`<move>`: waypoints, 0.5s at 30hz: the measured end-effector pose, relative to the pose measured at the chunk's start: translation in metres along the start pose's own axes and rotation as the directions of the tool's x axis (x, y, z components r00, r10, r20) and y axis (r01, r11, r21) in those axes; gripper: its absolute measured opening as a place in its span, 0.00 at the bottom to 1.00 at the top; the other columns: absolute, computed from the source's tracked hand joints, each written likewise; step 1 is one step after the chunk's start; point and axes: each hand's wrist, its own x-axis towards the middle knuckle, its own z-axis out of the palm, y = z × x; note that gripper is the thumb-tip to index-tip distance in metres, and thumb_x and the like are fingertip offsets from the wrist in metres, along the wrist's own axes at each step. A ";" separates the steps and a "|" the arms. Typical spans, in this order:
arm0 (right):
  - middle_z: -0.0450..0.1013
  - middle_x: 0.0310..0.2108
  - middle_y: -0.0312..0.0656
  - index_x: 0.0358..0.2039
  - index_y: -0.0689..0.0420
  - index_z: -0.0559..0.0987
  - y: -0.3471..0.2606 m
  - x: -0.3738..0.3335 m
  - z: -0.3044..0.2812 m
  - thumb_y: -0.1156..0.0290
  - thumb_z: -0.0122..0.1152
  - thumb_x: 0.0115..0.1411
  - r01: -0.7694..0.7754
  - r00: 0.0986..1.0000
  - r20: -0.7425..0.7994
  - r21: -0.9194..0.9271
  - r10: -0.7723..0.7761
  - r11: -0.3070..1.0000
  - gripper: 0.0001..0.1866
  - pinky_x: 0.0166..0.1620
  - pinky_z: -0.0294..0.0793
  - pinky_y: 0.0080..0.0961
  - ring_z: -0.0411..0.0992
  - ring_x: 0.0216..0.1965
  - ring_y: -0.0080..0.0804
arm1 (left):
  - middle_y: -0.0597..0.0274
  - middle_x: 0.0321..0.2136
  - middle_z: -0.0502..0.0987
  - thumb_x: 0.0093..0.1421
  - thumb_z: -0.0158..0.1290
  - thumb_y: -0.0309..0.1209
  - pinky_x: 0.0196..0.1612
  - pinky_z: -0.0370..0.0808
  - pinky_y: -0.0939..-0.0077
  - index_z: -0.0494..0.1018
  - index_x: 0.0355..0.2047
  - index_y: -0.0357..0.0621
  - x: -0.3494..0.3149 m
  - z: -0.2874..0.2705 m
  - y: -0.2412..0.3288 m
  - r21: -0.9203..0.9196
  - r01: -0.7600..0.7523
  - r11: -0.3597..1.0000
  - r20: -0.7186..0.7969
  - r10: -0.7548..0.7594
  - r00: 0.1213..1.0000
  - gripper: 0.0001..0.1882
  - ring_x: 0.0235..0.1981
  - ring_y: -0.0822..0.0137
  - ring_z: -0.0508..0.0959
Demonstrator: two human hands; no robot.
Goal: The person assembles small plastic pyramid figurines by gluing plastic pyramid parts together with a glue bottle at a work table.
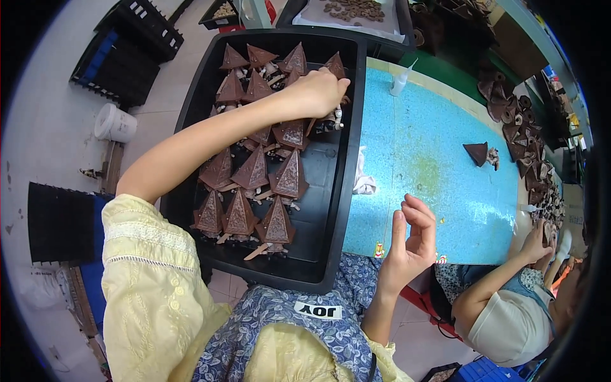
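My left hand (pixel 318 94) reaches across the black tray (pixel 316 229) to its far right corner. Its fingers are closed around a small brown model with a pointed roof (pixel 335 62); the hand covers much of the model, with a pale and dark base showing below. Several similar brown pointed-roof models (pixel 251 170) stand in rows in the tray, some with light wooden sticks jutting out. My right hand (pixel 410 245) is raised by the near edge of the blue work table (pixel 439 140), palm up, fingers loosely bent and apart from the thumb, holding nothing.
On the table are a white squeeze bottle (pixel 400 79), a crumpled white cloth (pixel 364 178) and another brown model (pixel 477 153). Brown parts (pixel 522 140) lie heaped along the right side. A co-worker (pixel 509 312) sits at right, handling a part. Black crates (pixel 121 63) stand at left.
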 end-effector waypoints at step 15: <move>0.74 0.37 0.47 0.32 0.66 0.75 0.019 -0.005 -0.015 0.85 0.58 0.55 -0.083 0.996 -0.024 -0.047 0.081 0.995 0.04 0.44 0.72 0.23 0.72 0.39 0.29 | 0.28 0.44 0.69 0.59 0.53 0.42 0.47 0.74 0.60 0.38 0.60 0.16 -0.027 0.025 -0.012 0.224 -0.104 0.969 0.096 0.084 0.992 0.48 0.45 0.42 0.74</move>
